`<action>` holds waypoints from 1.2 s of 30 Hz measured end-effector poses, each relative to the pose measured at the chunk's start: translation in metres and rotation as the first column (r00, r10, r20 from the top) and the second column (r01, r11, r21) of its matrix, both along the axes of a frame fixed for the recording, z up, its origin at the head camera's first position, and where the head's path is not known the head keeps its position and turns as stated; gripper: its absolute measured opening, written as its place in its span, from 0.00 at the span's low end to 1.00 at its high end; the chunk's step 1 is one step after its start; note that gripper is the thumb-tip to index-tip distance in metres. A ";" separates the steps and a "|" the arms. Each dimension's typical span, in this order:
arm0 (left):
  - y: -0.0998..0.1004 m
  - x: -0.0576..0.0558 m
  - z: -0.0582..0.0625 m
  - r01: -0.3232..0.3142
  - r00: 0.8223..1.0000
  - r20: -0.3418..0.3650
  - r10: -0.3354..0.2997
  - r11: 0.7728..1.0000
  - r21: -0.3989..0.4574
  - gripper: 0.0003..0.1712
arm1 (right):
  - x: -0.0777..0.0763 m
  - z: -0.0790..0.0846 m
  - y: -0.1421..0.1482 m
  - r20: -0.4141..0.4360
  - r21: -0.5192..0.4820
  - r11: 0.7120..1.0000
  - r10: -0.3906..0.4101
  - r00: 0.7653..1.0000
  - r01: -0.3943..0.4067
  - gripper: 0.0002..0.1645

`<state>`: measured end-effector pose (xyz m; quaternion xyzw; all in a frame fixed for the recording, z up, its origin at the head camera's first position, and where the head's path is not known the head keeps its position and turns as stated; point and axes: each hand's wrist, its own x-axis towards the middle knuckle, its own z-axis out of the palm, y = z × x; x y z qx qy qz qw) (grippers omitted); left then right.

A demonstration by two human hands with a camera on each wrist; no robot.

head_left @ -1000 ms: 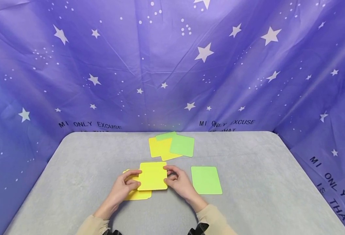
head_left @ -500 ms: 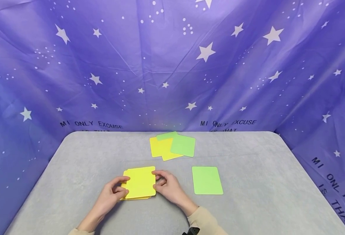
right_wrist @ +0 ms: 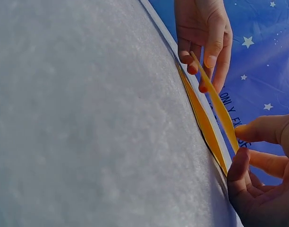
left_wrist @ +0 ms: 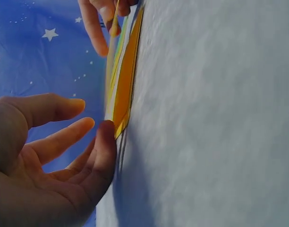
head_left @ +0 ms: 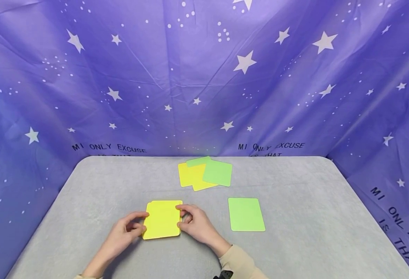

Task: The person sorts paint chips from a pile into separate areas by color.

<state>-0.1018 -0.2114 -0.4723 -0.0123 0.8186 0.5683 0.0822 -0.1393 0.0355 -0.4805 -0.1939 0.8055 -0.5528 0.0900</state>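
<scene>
A yellow square card [head_left: 162, 220] with rounded corners is held by its side edges between both hands, just above a few more yellow cards [right_wrist: 203, 118] lying on the table. In the head view it covers nearly all of those below. My left hand [head_left: 124, 232] touches its left edge with thumb and forefinger; my right hand [head_left: 197, 224] pinches the right edge. Seen side-on in the right wrist view, the card is tilted, with a gap beneath it. A green square card [head_left: 247, 214] lies flat to the right of my right hand.
Farther back on the grey table [head_left: 295, 201], overlapping yellow cards [head_left: 190, 174] and green cards [head_left: 217, 173] lie in a loose pile. A blue-purple curtain [head_left: 197, 77] with white stars hangs behind and along both sides.
Both hands have carried the yellow card left and a little nearer, from partly beside the other yellow cards to over them. The green card and far pile are unmoved.
</scene>
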 end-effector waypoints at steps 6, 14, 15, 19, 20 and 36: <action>-0.003 0.001 0.003 -0.072 0.997 -0.050 0.065 0.986 -0.151 0.21 | -0.002 0.000 0.005 -0.049 0.062 0.998 0.005 0.999 -0.002 0.28; -0.001 0.001 0.005 -0.067 0.998 -0.016 0.065 0.984 -0.164 0.20 | -0.004 0.000 0.014 -0.053 0.063 0.998 -0.020 0.998 0.023 0.25; -0.001 0.000 0.005 -0.064 0.998 -0.010 0.063 0.985 -0.158 0.20 | -0.004 0.000 0.015 -0.051 0.062 0.998 -0.023 0.998 0.026 0.24; 0.002 -0.003 0.005 -0.052 0.999 0.007 0.053 0.990 -0.129 0.20 | -0.006 0.000 0.020 -0.052 0.053 0.998 -0.036 0.998 0.039 0.24; 0.003 -0.003 0.005 -0.049 0.999 0.003 0.050 0.991 -0.121 0.20 | -0.007 0.000 0.022 -0.055 0.051 0.998 -0.040 0.998 0.043 0.24; 0.028 -0.015 0.001 0.019 0.997 -0.069 -0.019 1.000 0.012 0.18 | -0.016 0.002 0.054 -0.033 -0.026 0.989 -0.146 0.989 0.145 0.22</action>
